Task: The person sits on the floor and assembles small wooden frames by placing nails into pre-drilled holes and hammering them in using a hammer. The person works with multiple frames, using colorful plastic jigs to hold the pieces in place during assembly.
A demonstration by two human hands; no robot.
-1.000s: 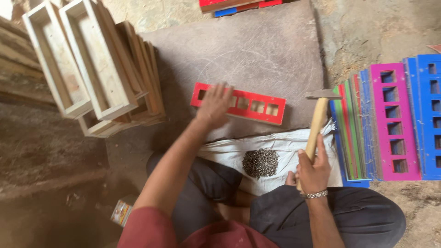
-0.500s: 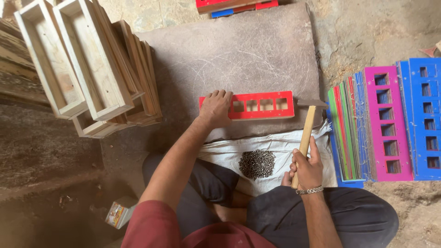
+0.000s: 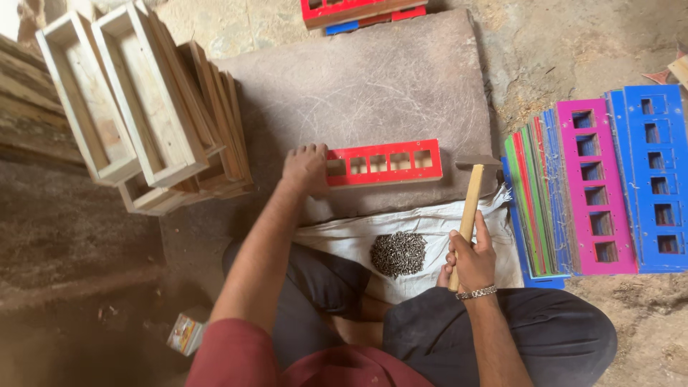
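**Red panel squared up on slab, hammer brought in close**

Since a second ago: red cut-out panel [image 3: 385,163] turned from a slant to lie level and straight across the flat grey stone slab [image 3: 373,86], now seated on a pale wooden frame visible along its lower edge. Hammer [image 3: 469,208] drawn inward, head now just off the panel's right end instead of well out to the side. Judged: alignment done, work at the point of fastening.

Left hand [image 3: 304,168] pressed down over the panel's left end, fingers curled over the top edge, pinning it. Right hand [image 3: 469,261] closed fully round the lower part of the pale wooden hammer handle, steel head pointing away from the grip, toward the panel.

Largest to smallest:
- Slab: matt, scratched, under the panel, beyond both grips.
- Stack of bare wooden box frames [image 3: 136,107]: rough-sawn, open-topped, far out past the left hand.
- Fanned pile of coloured panels [image 3: 595,186]: blue, magenta, green, smooth painted faces with rows of square holes, outside the right hand.
- White cloth [image 3: 344,240]: creased, between the two hands.
- Heap of small dark nails [image 3: 398,253]: loose, just inside the right hand.
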